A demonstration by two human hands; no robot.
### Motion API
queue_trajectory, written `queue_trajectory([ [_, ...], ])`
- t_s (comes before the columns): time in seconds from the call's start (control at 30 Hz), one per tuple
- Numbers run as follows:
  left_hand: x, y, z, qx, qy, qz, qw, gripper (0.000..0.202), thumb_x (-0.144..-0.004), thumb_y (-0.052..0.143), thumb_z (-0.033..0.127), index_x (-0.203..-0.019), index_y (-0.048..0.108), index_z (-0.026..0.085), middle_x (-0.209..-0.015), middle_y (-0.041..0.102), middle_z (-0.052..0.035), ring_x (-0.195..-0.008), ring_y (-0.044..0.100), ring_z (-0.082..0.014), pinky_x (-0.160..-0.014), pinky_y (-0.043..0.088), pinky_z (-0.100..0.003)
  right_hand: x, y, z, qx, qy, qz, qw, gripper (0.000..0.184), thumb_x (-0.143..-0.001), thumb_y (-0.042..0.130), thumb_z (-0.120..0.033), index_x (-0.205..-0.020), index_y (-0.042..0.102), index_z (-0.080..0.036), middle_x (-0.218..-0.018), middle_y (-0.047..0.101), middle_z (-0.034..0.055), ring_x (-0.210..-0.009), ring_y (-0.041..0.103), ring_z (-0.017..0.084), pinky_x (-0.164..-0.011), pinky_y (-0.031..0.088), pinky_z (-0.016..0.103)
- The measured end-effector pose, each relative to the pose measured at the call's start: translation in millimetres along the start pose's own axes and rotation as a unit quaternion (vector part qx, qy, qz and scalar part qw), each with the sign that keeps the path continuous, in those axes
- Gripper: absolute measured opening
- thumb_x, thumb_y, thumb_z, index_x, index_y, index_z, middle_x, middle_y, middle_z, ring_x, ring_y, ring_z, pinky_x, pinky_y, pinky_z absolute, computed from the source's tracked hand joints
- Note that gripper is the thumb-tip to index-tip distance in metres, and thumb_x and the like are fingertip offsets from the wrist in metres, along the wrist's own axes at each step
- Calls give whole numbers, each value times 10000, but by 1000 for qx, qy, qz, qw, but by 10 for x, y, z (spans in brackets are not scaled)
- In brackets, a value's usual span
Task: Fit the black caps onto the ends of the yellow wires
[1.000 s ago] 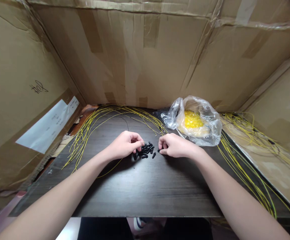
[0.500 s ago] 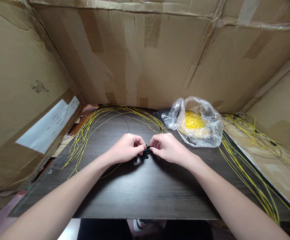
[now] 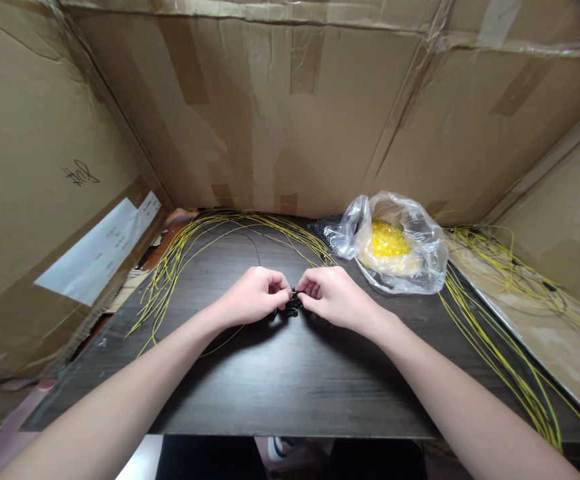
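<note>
My left hand [image 3: 263,293] is closed in a pinch, thumb against forefinger, at the middle of the dark table [image 3: 290,393]. Facing it, my right hand [image 3: 327,293] pinches too, its fingertips almost touching the left ones. A short stretch of yellow wire [image 3: 295,291] shows between the two pinches; its ends are hidden by my fingers. Right under the fingertips lies a small heap of glossy black parts [image 3: 291,311], too small to make out singly. Another thin yellow wire [image 3: 226,342] curves out from beneath my left forearm.
A bundle of yellow wires [image 3: 170,267] arcs along the table's back left. Behind my right hand stands a clear plastic bag [image 3: 427,267] with small yellow pieces [image 3: 389,239]. More yellow wires [image 3: 500,373] lie at the right edge. Cardboard walls [image 3: 280,120] enclose the back and sides.
Both hands keep their pinch in nearly the same place. My right fingertips have shifted very slightly left, towards the left hand. The whole view has moved a little.
</note>
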State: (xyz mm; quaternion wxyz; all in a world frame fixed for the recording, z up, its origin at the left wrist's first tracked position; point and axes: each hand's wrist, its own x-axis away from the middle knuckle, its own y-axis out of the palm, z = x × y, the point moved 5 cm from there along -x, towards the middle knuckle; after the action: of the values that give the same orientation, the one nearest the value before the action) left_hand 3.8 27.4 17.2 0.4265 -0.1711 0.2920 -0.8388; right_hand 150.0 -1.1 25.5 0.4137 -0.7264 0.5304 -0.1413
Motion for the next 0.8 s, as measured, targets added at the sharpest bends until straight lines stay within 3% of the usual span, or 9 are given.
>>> queue_trajectory([
  [0.8,-4,-12,-23,-28,9,-3,1000,160,-784,554,214,-729,692,155,-636,692,-16,-547,589,-125,-526,405,-217,8,33,6,3,1,3,1000,59,-796,599,-116,-777,636,-158,-686,674,0,-628,622,110,-616,455,211],
])
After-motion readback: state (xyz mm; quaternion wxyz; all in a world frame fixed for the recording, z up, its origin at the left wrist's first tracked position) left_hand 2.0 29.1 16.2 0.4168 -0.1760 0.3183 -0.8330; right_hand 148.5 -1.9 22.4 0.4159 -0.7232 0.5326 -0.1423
